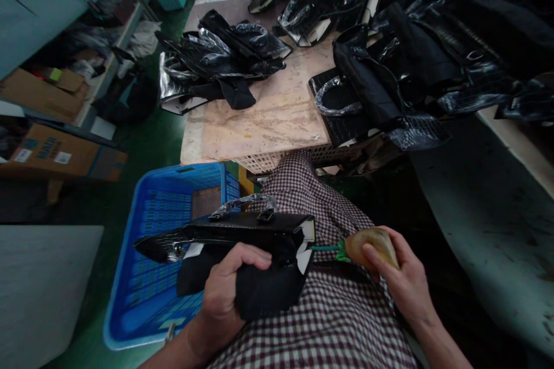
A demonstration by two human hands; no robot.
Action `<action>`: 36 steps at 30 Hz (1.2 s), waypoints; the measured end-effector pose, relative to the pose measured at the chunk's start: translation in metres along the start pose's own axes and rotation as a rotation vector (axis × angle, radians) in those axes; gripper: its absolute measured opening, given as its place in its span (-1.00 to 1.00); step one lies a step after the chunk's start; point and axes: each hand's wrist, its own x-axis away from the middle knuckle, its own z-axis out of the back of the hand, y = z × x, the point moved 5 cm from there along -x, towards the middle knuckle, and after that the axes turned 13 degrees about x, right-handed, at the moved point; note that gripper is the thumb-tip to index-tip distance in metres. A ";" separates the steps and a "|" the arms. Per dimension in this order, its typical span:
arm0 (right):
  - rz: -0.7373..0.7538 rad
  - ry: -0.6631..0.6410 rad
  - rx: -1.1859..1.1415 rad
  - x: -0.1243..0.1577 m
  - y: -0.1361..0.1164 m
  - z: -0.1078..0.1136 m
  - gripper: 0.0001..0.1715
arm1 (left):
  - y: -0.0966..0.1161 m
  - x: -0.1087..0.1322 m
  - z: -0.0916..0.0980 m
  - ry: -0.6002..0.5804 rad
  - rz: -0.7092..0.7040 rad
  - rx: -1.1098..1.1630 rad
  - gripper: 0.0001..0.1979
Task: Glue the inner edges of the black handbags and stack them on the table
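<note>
Across my lap lies a black handbag (255, 223), unfinished, with a plastic-wrapped handle and pale inner edges showing at its right end. My left hand (225, 285) grips its black lining, thumb on top and the other fingers hidden beneath. In my right hand (404, 277) is a yellowish-brown glue bottle (372, 245), held with the fingers wrapped round it. Its thin green nozzle (324, 248) points left, with the tip at the pale edge of the bag. Whether the tip touches cannot be made out.
A blue plastic crate (119, 288) stands left of my lap. Ahead, a worn wooden tabletop (255, 132) bears a stack of black bag pieces (216, 60). More black bags (367, 81) are heaped at the right. Cardboard boxes (60, 153) sit on shelving at the left.
</note>
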 end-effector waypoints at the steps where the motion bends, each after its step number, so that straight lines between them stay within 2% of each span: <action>1: -0.008 -0.017 -0.005 0.000 -0.001 0.000 -0.30 | -0.002 0.001 0.001 0.004 0.009 0.004 -0.81; 6: -0.013 -0.098 -0.053 0.003 -0.004 0.003 -0.33 | -0.005 0.002 0.002 0.010 0.003 0.017 -0.82; 10: -0.063 -0.200 -0.163 0.012 -0.005 -0.003 -0.33 | 0.002 0.000 -0.001 -0.038 -0.058 -0.042 -0.88; 15: -0.139 -0.267 -0.294 0.017 -0.002 -0.010 -0.27 | 0.008 -0.002 -0.003 -0.030 -0.084 -0.073 -0.91; 18: -0.078 -0.209 -0.193 0.009 0.001 -0.006 -0.30 | 0.009 -0.004 -0.003 -0.004 -0.063 -0.074 -0.89; 23: 0.045 0.017 0.000 -0.005 0.008 -0.001 -0.34 | 0.007 -0.004 -0.001 0.001 -0.048 -0.093 -0.86; 26: 0.090 0.066 0.021 -0.003 0.012 -0.002 -0.35 | 0.004 -0.003 0.001 -0.007 -0.030 -0.097 -0.82; 30: 0.103 0.054 0.021 0.003 0.013 0.002 -0.35 | 0.000 -0.002 0.002 -0.011 -0.006 -0.086 -0.83; 36: 0.036 -0.077 -0.076 0.007 0.001 0.007 -0.36 | 0.000 -0.003 0.002 -0.010 -0.006 -0.051 -0.82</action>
